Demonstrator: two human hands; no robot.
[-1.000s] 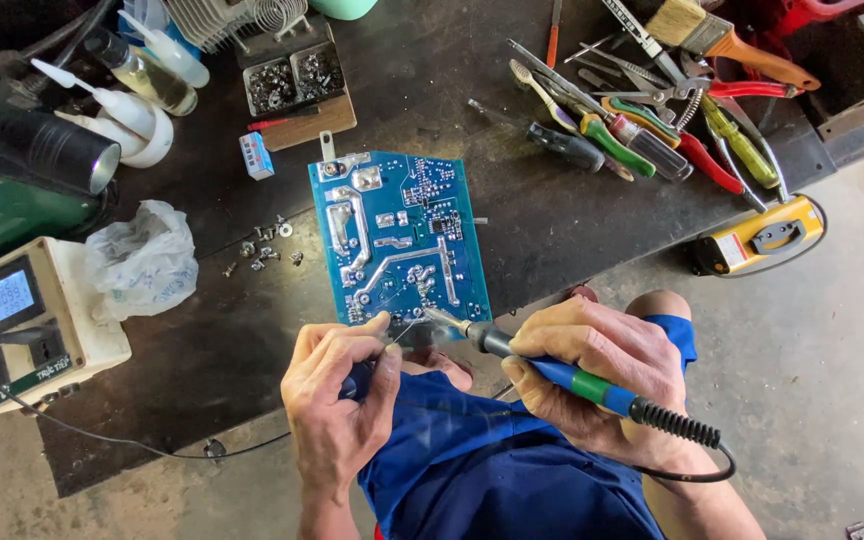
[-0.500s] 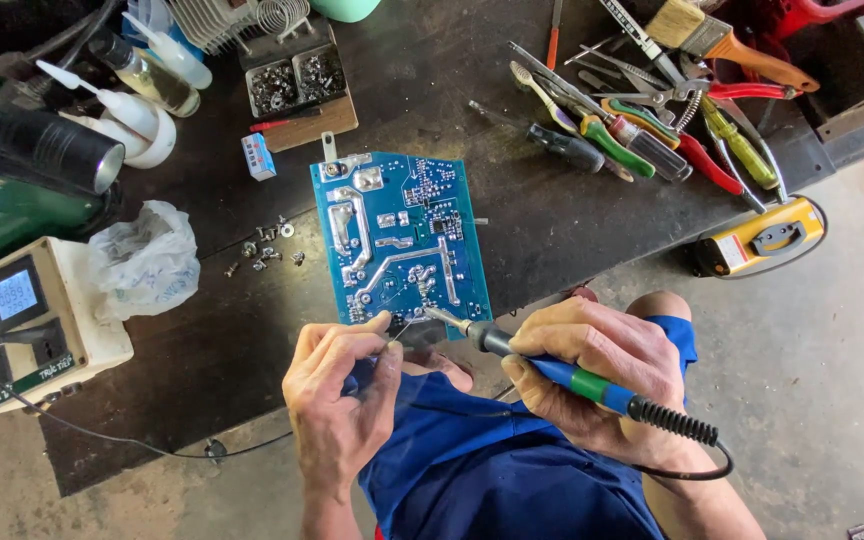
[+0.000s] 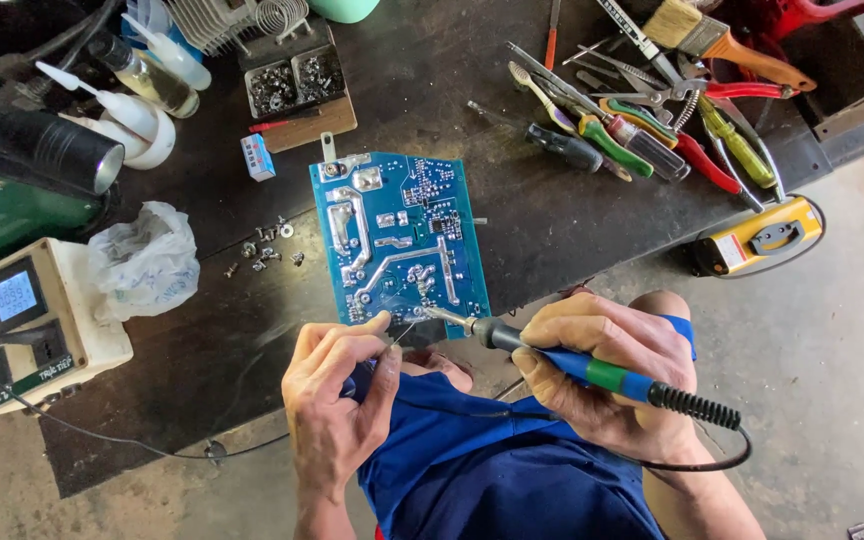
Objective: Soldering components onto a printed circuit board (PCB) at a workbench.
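Observation:
A blue circuit board (image 3: 397, 240) lies solder side up on the dark workbench (image 3: 512, 215), its near end at the bench edge. My right hand (image 3: 607, 365) grips a blue-handled soldering iron (image 3: 552, 355), its metal tip touching the board's near edge. My left hand (image 3: 337, 395) pinches a thin solder wire (image 3: 402, 335) between thumb and forefinger, with the wire's end meeting the iron tip. The iron's black cord loops past my right wrist.
A pile of screwdrivers, pliers and a brush (image 3: 652, 110) lies at the back right. A yellow meter (image 3: 757, 235) sits near the bench edge. Loose screws (image 3: 267, 250), a plastic bag (image 3: 147, 260), a beige power box (image 3: 22, 325) and bottles (image 3: 142, 90) stand left.
The board's near end and both hands sit slightly lower toward me. The iron tip and solder wire stay together at the board's near edge.

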